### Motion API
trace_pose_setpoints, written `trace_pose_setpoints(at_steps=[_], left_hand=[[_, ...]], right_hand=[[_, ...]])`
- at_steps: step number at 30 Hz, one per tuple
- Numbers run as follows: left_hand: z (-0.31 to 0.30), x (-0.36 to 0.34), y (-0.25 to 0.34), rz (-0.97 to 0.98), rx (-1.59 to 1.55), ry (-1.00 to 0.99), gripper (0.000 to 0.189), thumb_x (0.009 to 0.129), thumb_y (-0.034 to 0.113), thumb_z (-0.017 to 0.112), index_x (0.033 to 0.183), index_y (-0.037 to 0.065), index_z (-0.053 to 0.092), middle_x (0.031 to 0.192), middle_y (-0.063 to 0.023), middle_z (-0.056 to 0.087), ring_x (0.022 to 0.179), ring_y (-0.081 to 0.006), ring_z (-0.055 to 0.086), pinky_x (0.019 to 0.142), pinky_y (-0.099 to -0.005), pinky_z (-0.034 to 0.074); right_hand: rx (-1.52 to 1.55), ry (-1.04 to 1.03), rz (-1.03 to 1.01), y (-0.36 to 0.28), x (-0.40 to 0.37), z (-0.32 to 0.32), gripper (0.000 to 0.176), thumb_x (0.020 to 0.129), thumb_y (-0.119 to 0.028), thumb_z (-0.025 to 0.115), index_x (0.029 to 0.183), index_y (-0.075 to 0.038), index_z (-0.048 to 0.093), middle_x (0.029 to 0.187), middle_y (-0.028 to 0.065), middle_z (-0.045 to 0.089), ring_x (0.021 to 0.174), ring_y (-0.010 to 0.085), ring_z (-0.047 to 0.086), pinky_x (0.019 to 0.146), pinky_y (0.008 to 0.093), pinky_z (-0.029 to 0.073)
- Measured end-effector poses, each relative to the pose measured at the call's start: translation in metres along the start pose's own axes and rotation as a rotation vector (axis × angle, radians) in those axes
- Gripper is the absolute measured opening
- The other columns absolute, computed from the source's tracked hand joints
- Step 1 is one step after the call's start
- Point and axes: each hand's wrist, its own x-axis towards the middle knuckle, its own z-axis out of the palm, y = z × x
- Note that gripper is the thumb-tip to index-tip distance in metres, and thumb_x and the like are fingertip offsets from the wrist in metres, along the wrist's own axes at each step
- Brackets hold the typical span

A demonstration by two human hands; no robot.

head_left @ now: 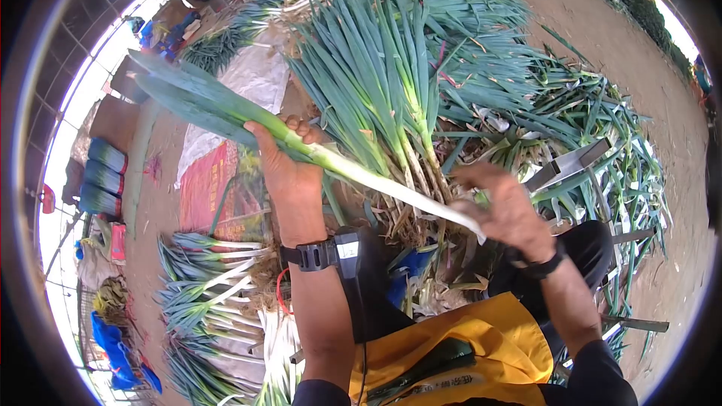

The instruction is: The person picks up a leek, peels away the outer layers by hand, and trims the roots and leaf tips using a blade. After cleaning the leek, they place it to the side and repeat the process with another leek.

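A single leek (pixel 391 185) lies slantwise across the view, its green leaves at upper left and its white stem running down to the right. My left hand (pixel 292 169) is closed around it where the green turns white. Close by the white root end is my right hand (pixel 508 206), fingers bent; motion blur hides whether they grip it. Behind the stem, an upright bunch of untrimmed leeks (pixel 376 67) stands with soiled roots downward.
Trimmed leeks (pixel 218 285) lie in a pile at lower left. More leeks (pixel 474 0) are heaped at the back. Discarded leaves (pixel 602 120) cover the ground on the right, around a metal frame (pixel 564 167). Leek bundles (pixel 104 176) stand at far left.
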Motion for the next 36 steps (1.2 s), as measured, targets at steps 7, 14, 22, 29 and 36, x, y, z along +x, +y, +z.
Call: trace_pose_setpoints(at_steps=[7,14,22,29,36], left_hand=[[0.007,-0.005,-0.010,-0.151,-0.015,-0.075,0.050,0.086,0.051,0.065,0.088,0.002,0.054,0.078,-0.0056,0.049,0.073,-0.0172,0.044,0.063,-0.0280,0.041],[0.011,-0.012,-0.019,-0.115,0.061,-0.087,0.047,0.085,0.051,0.066,0.090,0.005,0.056,0.078,-0.0055,0.050,0.073,-0.0172,0.046,0.063,-0.0278,0.040],[0.012,-0.014,-0.030,-0.134,0.053,-0.081,0.047,0.089,0.053,0.060,0.088,0.006,0.055,0.077,-0.0050,0.050,0.072,-0.0177,0.047,0.063,-0.0288,0.041],[0.019,-0.019,-0.027,-0.249,0.043,-0.197,0.052,0.086,0.059,0.061,0.087,0.007,0.056,0.075,-0.0038,0.051,0.069,-0.0174,0.049,0.062,-0.0291,0.042],[0.015,-0.017,-0.026,-0.352,-0.045,-0.304,0.060,0.087,0.067,0.051,0.085,0.008,0.056,0.071,-0.0030,0.048,0.065,-0.0171,0.048,0.055,-0.0280,0.040]], right_hand=[[-0.046,-0.064,0.084,-0.050,0.032,0.053,0.021,0.080,-0.016,0.071,0.094,-0.003,0.062,0.078,0.0148,0.063,0.072,0.0341,0.063,0.062,0.0415,0.050],[-0.245,-0.175,0.082,-0.053,0.027,0.063,0.030,0.077,-0.006,0.064,0.106,0.001,0.062,0.080,0.0118,0.063,0.065,0.0310,0.063,0.058,0.0399,0.050],[-0.337,-0.054,0.112,-0.043,0.013,0.081,0.029,0.073,-0.003,0.060,0.102,-0.001,0.061,0.078,0.0124,0.063,0.063,0.0314,0.063,0.056,0.0402,0.050],[-0.168,0.085,0.217,-0.027,0.010,0.079,0.009,0.082,-0.002,0.054,0.087,-0.002,0.061,0.071,0.0156,0.063,0.060,0.0323,0.064,0.054,0.0372,0.050],[1.051,0.071,0.956,-0.032,0.009,0.075,0.022,0.100,-0.019,0.051,0.103,-0.002,0.065,0.081,0.0024,0.066,0.071,0.0102,0.059,0.064,0.0283,0.048]])
